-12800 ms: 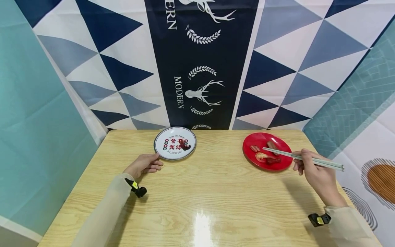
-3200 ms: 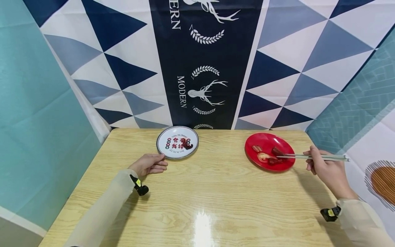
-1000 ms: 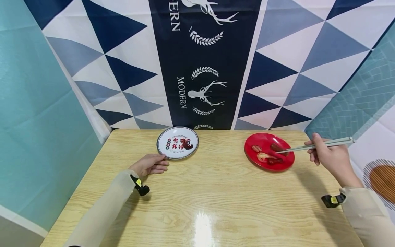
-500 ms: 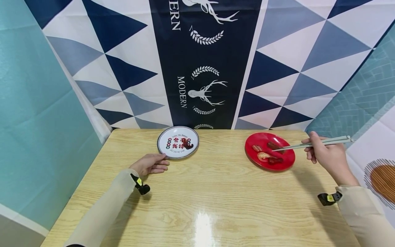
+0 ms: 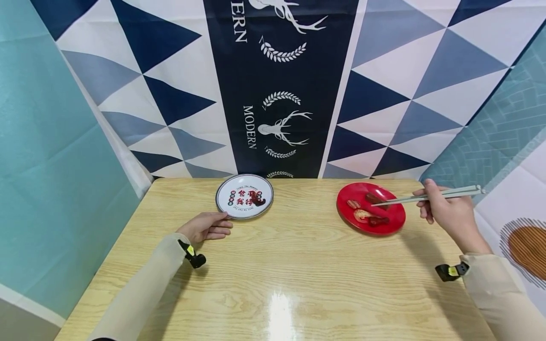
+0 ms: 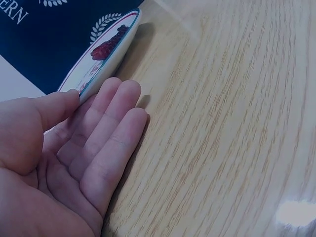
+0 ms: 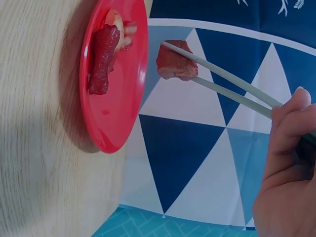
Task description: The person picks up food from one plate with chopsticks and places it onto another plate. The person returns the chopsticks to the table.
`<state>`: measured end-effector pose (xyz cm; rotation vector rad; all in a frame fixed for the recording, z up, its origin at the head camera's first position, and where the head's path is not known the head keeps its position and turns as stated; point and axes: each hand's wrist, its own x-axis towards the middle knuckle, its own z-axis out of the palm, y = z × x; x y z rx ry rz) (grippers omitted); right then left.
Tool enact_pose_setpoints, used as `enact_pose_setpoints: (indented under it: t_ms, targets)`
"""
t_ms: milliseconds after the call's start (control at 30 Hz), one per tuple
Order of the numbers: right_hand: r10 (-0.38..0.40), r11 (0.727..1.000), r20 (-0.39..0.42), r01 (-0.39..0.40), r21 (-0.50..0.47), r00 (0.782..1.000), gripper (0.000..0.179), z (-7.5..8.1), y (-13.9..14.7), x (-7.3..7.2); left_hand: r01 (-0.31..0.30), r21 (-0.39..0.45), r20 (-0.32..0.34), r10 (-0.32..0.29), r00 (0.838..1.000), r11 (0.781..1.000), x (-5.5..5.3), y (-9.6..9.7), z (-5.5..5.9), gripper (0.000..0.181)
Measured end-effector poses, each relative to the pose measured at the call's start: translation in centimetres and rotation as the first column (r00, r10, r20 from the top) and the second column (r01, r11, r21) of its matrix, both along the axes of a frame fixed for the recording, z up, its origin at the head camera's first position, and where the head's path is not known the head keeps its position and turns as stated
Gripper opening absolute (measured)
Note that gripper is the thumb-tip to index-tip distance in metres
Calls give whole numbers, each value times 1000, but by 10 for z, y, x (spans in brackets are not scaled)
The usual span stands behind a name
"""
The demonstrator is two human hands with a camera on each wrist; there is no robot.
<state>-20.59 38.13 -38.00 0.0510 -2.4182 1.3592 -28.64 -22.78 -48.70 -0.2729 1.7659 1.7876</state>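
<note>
My left hand (image 5: 206,227) pinches the near rim of a white plate (image 5: 232,189) with red lettering. In the left wrist view, the thumb lies on the rim and the other fingers stretch out beside and below it. A dark red-brown glazed food piece (image 6: 109,45) sits on that plate. My right hand (image 5: 452,210) holds pale green chopsticks (image 5: 426,198). Their tips are around a reddish-brown chunk of meat (image 7: 174,61), which shows above the red plate (image 7: 129,111) in the right wrist view. On the red plate lies a dark glazed drumstick (image 7: 104,57).
A pale shrimp-like piece (image 5: 361,214) and a small pinkish piece (image 5: 353,204) also lie on the red plate. Both plates stand near the back edge of the wooden table (image 5: 290,265), close to the patterned wall cloth (image 5: 281,85).
Since 12.8 seconds ago, the chopsticks have come to hold the meat chunk. Over the last second, the chopstick tips have shifted left and slightly up over the red plate. My left hand stays at the white plate.
</note>
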Motion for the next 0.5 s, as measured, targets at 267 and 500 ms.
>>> enact_pose_setpoints:
  t_ms: [267,500]
  targets:
    - [16,1000,-7,-16,-13,1000,46,4,-5,-2,8,-1,-3,-8,1000,1000,1,-1,0,39]
    - [20,999,23,-19,-30,1000,51,1,-8,-2,3,-9,-2,-3,1000,1000,1,-1,-1,38]
